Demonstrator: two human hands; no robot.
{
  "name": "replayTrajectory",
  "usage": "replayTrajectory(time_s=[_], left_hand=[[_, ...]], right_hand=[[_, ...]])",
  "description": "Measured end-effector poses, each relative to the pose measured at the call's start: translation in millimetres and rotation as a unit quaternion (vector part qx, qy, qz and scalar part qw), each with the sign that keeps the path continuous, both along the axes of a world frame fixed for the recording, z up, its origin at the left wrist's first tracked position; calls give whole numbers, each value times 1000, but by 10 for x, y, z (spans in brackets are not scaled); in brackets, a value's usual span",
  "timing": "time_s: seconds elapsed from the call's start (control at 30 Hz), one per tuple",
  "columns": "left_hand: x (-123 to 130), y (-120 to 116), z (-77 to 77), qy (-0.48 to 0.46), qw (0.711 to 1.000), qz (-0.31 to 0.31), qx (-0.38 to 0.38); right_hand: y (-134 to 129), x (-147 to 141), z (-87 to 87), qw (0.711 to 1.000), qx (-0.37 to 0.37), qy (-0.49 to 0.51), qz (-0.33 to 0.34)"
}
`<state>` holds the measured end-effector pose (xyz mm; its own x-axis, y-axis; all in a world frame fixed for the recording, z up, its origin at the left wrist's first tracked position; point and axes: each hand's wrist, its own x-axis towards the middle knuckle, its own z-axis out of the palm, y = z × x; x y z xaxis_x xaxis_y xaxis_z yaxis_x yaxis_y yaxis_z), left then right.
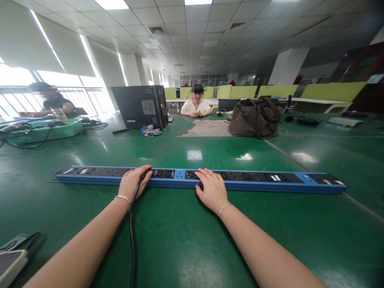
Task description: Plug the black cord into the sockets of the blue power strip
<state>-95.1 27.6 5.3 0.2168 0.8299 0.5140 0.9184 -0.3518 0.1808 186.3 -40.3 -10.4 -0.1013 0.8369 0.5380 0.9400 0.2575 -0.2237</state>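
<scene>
A long blue and black power strip [261, 186] with several sockets lies across the green table. My left hand [132, 184] is closed around the end of a black cable [133, 240] at the strip, left of its middle; the plug is mostly hidden by the fingers. From there the cable hangs down toward the bottom edge of the view. My right hand [212, 188] rests on the strip just right of the blue socket [179, 174], fingertips over the top face and thumb at the near side. Its fingers look slightly spread, holding no separate object.
Beyond the strip stand a black computer case [139, 106], gloves [151, 131] and a brown bag [255, 118]. A green basket [45, 134] with cables is at left, a device [12, 266] at lower left. Two people sit farther back.
</scene>
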Motion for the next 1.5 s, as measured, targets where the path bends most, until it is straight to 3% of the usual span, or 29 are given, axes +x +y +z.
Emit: replayTrajectory(time_s=[0.4,0.7,0.97,1.17,1.5], left_hand=[[89,9,-34,-57,997,58,20],[96,16,4,-63,994,92,-19],[75,41,-15,-66,995,75,-11],[61,81,-75,-127,990,52,19],[89,43,-92,-181,981,62,-16]], right_hand=[[10,1,-3,1000,1,-2,2],[7,2,-11,1000,6,-3,2],[2,8,-11,1000,11,-8,0],[-5,6,-12,1000,12,-12,-4],[-3,6,-11,1000,12,-11,-3]])
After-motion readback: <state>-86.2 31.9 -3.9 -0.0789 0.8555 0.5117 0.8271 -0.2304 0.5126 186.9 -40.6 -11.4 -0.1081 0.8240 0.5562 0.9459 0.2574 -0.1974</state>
